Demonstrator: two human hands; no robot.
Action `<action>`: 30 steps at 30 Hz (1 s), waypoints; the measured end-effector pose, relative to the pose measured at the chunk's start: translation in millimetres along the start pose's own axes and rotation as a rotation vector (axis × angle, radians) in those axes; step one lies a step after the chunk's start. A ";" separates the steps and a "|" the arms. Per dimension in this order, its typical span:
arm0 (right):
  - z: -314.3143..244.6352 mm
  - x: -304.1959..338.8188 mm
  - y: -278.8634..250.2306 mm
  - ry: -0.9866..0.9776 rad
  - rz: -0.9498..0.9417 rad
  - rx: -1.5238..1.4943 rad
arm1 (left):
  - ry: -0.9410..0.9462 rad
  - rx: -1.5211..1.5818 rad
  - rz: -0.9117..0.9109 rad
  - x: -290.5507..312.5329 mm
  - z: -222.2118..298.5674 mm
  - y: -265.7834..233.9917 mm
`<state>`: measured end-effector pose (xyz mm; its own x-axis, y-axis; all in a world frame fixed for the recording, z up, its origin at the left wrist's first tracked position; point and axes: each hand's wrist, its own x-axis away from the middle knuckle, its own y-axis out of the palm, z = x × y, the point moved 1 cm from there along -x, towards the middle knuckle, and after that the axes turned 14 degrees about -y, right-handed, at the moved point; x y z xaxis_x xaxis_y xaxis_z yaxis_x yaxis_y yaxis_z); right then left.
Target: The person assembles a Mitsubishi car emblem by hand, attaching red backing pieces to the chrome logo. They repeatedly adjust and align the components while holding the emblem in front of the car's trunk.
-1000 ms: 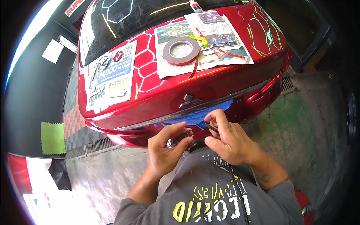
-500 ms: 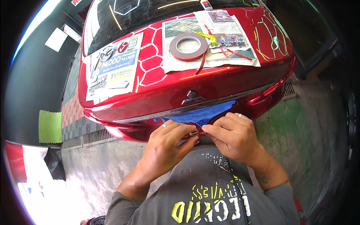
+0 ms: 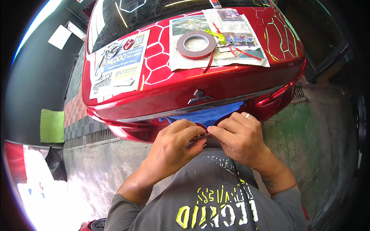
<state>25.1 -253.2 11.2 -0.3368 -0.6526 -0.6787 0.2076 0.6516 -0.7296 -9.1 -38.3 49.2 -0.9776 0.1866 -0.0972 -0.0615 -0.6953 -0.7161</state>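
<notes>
In front of my chest, my left hand (image 3: 175, 141) is closed around a small shiny strip-like piece (image 3: 200, 136) with reddish edges, gripping it between thumb and fingers. My right hand (image 3: 242, 134) pinches at the piece's right end, thumb and forefinger pressed together. Most of the piece is hidden by my fingers, so its exact kind cannot be made out. Just beyond both hands, a blue cloth (image 3: 208, 114) lies over the rear bumper of a red car (image 3: 162, 102).
On the trunk lid, newspaper (image 3: 177, 30) bears a roll of red-edged tape (image 3: 212, 43), red strips and a yellow-green scrap (image 3: 220, 37). Another sheet (image 3: 129, 73) holds loose emblems. A white bottle (image 3: 215, 4) stands behind. A green cloth (image 3: 52, 126) hangs at left.
The view has shifted slightly, so the car sits a little higher and further right. My left fingers and the piece have turned slightly; both hands keep their pinch near the same spot.
</notes>
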 end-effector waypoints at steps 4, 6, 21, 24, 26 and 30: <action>-0.3 0.7 -0.7 -0.006 -0.015 -0.010 | 0.006 -0.017 0.002 0.7 1.1 0.9; 0.5 1.6 0.0 -0.010 -0.027 -0.032 | 0.004 -0.014 -0.001 1.8 0.9 1.7; -5.4 -3.4 -14.3 0.394 0.171 -0.647 | -0.572 1.620 -0.410 19.6 -55.6 31.7; -4.9 -9.8 -7.4 0.296 0.220 -0.627 | -0.599 1.649 -0.521 18.8 -47.8 36.2; -5.2 -16.8 -6.6 0.238 0.170 -0.589 | -0.569 1.646 -0.553 20.0 -47.1 37.3; -3.8 -16.6 -4.4 0.192 0.099 -0.535 | -0.602 1.595 -0.520 23.4 -43.6 38.0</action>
<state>26.3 -243.7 26.0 -0.5104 -0.5291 -0.6779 -0.2295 0.8436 -0.4855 -25.5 -30.1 -10.5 -0.7047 0.5844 0.4023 -0.1167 -0.6548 0.7467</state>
